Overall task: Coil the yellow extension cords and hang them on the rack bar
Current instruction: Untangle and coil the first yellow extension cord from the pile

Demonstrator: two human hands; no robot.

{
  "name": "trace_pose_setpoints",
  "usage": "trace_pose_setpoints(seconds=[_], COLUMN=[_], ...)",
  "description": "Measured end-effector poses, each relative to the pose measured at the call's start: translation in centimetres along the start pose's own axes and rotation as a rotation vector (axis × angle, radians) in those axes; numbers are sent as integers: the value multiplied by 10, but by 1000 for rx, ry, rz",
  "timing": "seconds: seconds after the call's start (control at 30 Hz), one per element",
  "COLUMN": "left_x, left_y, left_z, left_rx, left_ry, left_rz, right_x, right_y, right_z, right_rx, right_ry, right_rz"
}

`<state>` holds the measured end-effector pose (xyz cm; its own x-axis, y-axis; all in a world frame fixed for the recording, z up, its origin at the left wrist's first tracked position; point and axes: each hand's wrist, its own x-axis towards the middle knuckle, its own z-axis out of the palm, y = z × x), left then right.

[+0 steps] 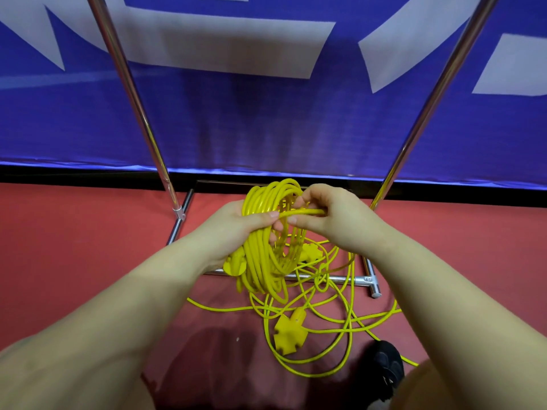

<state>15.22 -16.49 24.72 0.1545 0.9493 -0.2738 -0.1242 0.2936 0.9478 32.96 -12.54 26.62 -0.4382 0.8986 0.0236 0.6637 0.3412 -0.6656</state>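
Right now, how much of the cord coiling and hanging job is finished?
Done: one thick coil is gathered. In hand: the left hand grips that coil while the right hand pinches a strand across it. Left: loose cord with a multi-outlet end lies tangled on the red floor. No cord hangs on the rack in view.

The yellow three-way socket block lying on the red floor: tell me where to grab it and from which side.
Grip the socket block across its narrow neck, where the cord enters at its upper end, coming straight down from above. It lies flat on the red floor, its lobes are wide, and loose cord loops around it. Both hands are busy with the coil.
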Motion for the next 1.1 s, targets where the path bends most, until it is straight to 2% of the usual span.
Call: trace_pose_setpoints(seconds=[0.17, 0.27, 0.37, 0.47, 0.53, 0.63, 0.87, 0.97, 1.03, 1.1], left_x=[3, 5, 6, 6, 5, 3, 0, 0, 1, 2], left_y=[7, 13, 16, 11, 4, -2, -4, -4, -4, -3], left_z=[-7, -14, -21, -20, -14, -5, 0, 3, 4, 4], left_rx=[-34, -90, -137, -60, -28, -16, 116, 20, -59, -117], left_ry=[97, 189, 225, 224, 158, 63, 7, -2, 36, 83], left_rz=[36, 81, 97, 58, 12, -49, 10, -4, -7, -8], right_x=[-1, -3, 1, 3, 3, 2, 5, 6, 7, 8], right_y=[25, 35, 33, 18, 7, -5, -13, -13, -13, -13], right_z=[2, 3, 1, -1, -6, -11, -9, -2, -2, -1], right_rx=[-414, -457, -161, 411, 713, 1035, 1444, 1523, 1542, 1388], right_ry=[-361, -431, -274, -81, -32, -7, 83, 79, 89, 45], right_rz=[269, 301, 298, 346, 374, 439, 565, 570, 517, 430])
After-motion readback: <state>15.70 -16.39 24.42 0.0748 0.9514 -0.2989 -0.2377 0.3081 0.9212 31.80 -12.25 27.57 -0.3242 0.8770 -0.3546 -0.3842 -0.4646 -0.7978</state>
